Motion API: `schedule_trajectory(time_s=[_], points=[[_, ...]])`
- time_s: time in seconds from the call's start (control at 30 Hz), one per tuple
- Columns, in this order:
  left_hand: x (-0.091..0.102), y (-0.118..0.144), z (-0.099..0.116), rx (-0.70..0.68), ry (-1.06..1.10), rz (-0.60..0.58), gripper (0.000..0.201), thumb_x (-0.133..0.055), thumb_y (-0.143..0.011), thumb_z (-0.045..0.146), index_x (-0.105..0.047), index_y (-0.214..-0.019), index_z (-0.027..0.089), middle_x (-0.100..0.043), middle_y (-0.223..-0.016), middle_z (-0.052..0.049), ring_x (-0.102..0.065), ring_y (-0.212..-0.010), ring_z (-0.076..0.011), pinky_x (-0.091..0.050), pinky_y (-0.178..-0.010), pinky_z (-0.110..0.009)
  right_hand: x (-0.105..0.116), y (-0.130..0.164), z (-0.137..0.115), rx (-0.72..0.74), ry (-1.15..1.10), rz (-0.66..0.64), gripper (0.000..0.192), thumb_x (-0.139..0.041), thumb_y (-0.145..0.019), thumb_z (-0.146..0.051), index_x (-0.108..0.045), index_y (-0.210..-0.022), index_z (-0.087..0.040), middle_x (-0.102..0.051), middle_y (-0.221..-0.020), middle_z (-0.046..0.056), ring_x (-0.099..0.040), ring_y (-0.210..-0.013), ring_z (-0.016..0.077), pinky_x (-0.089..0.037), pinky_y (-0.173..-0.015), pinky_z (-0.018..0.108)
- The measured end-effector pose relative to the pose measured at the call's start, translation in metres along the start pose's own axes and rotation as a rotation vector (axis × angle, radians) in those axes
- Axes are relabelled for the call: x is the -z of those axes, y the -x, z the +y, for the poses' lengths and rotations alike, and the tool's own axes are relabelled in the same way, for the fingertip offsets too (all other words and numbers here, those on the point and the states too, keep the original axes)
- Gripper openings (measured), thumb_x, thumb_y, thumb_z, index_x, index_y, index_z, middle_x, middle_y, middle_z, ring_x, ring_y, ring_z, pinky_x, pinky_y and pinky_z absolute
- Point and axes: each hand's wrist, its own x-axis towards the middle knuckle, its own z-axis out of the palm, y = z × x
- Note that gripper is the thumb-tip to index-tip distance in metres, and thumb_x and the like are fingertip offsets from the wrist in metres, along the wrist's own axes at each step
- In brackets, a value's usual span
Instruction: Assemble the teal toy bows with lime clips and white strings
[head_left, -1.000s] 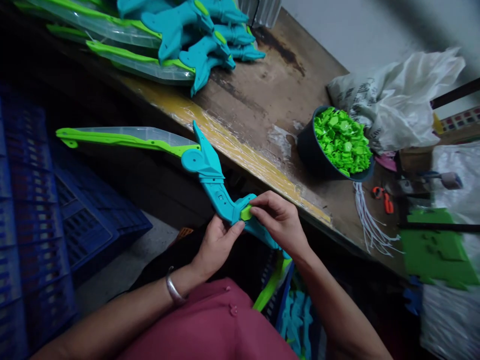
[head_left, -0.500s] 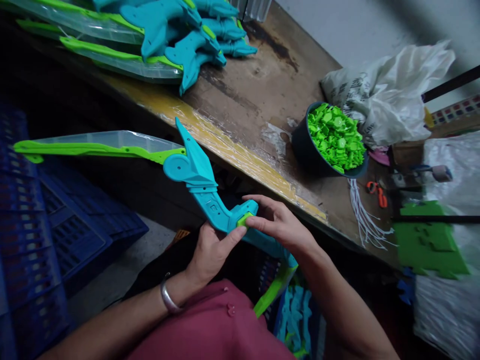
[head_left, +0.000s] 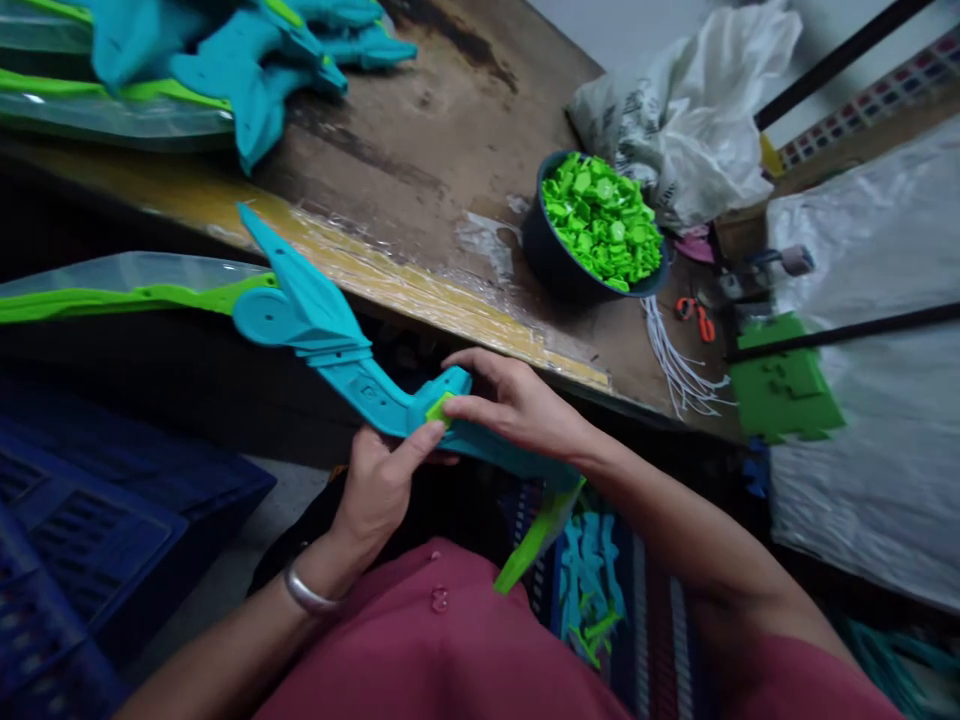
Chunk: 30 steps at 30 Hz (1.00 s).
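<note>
A toy bow (head_left: 367, 388) with a turquoise grip section and green-and-clear limbs lies across my lap, held between both hands. My left hand (head_left: 382, 480) supports it from below, its thumb pressed against a small green piece (head_left: 438, 410) set in the turquoise body. My right hand (head_left: 517, 405) wraps the grip from the far side, its thumb also on the green piece. Fingers under the bow are partly hidden. The limb at left runs out of view, and the other limb (head_left: 536, 540) points down toward my shirt.
Several similar bows (head_left: 255, 75) are piled on the wooden table (head_left: 420, 150). A dark bucket (head_left: 559, 265) of green pieces stands near white cords (head_left: 675, 355), orange scissors (head_left: 697, 318) and a white sack (head_left: 675, 120). Blue crates (head_left: 112, 540) are at left; a crate with turquoise parts (head_left: 592, 570) is below right.
The view has shifted right, so the table, bucket and bow appear farther left and higher. Both hands keep their hold, thumbs still on the green piece.
</note>
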Motion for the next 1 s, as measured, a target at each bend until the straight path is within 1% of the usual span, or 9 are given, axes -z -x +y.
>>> schedule_trajectory(time_s=[0.07,0.13,0.2,0.27,0.33,0.43,0.57,0.7,1.0], points=[[0.0,-0.005,0.008,0.051,0.121,0.06,0.031,-0.084,-0.077,0.035,-0.078,-0.102,0.017,-0.08,-0.1,-0.007,-0.076,-0.081,-0.0229,-0.066,-0.076,-0.036,0.011,0.011,-0.008,0.126,0.142,0.184,0.046,-0.072,-0.09,-0.041,-0.06,-0.129,-0.019,-0.068,-0.119,0.008,-0.064,-0.106,0.0214,-0.052,-0.095,0.037],[0.004,-0.011,0.02,0.015,0.187,0.163,0.029,-0.086,-0.075,0.03,-0.078,-0.099,0.016,-0.08,-0.097,-0.005,-0.075,-0.081,-0.0208,-0.067,-0.076,-0.035,0.021,0.031,-0.012,0.206,0.247,0.478,0.041,-0.071,-0.092,-0.038,-0.062,-0.129,-0.023,-0.065,-0.128,0.008,-0.061,-0.116,0.0228,-0.049,-0.104,0.04],[0.013,-0.017,0.031,-0.051,0.232,0.263,0.03,-0.087,-0.074,0.024,-0.078,-0.102,0.016,-0.08,-0.096,-0.003,-0.075,-0.083,-0.0186,-0.066,-0.081,-0.034,0.028,0.055,-0.007,0.189,0.266,0.773,0.033,-0.069,-0.094,-0.034,-0.065,-0.125,-0.024,-0.065,-0.127,0.008,-0.062,-0.116,0.0224,-0.049,-0.105,0.041],[0.023,-0.022,0.038,-0.096,0.258,0.319,0.034,-0.087,-0.074,0.02,-0.077,-0.106,0.017,-0.08,-0.1,-0.003,-0.074,-0.084,-0.0171,-0.066,-0.083,-0.034,0.026,0.076,0.01,0.091,0.147,0.949,0.03,-0.069,-0.093,-0.033,-0.066,-0.122,-0.024,-0.068,-0.123,0.007,-0.065,-0.113,0.0213,-0.051,-0.103,0.041],[0.032,-0.023,0.039,-0.109,0.26,0.339,0.034,-0.087,-0.073,0.02,-0.078,-0.106,0.017,-0.08,-0.105,-0.004,-0.074,-0.085,-0.0176,-0.066,-0.082,-0.034,0.015,0.088,0.033,-0.044,-0.126,0.932,0.035,-0.073,-0.09,-0.037,-0.065,-0.121,-0.024,-0.07,-0.121,0.007,-0.067,-0.111,0.0209,-0.054,-0.1,0.04],[0.039,-0.021,0.034,-0.097,0.237,0.33,0.038,-0.088,-0.071,0.024,-0.078,-0.107,0.017,-0.08,-0.107,-0.006,-0.075,-0.091,-0.022,-0.067,-0.083,-0.037,-0.011,0.089,0.061,-0.184,-0.588,0.66,0.051,-0.082,-0.079,-0.047,-0.066,-0.121,-0.024,-0.073,-0.119,0.008,-0.07,-0.107,0.0219,-0.057,-0.093,0.037],[0.038,-0.013,0.029,-0.051,0.217,0.263,0.038,-0.088,-0.071,0.026,-0.079,-0.107,0.018,-0.08,-0.105,-0.009,-0.075,-0.098,-0.0277,-0.067,-0.082,-0.04,-0.03,0.077,0.066,-0.263,-0.801,0.43,0.048,-0.089,-0.068,-0.048,-0.072,-0.102,-0.019,-0.075,-0.086,0.002,-0.069,-0.071,0.0151,-0.06,-0.07,0.028],[0.037,-0.009,0.031,-0.057,0.244,0.287,0.041,-0.087,-0.07,0.024,-0.078,-0.11,0.02,-0.08,-0.104,-0.007,-0.076,-0.097,-0.0259,-0.068,-0.078,-0.036,-0.029,0.068,0.054,-0.311,-0.887,0.426,0.045,-0.092,-0.064,-0.042,-0.071,-0.097,-0.019,-0.07,-0.074,-0.001,-0.064,-0.055,0.012,-0.056,-0.05,0.023],[0.041,-0.015,0.035,-0.064,0.308,0.321,0.039,-0.084,-0.073,0.021,-0.078,-0.111,0.025,-0.08,-0.111,-0.001,-0.075,-0.099,-0.0236,-0.068,-0.08,-0.034,-0.035,0.07,0.042,-0.259,-0.988,0.536,0.045,-0.094,-0.062,-0.036,-0.066,-0.095,-0.021,-0.071,-0.082,-0.003,-0.068,-0.065,0.0135,-0.065,-0.062,0.03]])
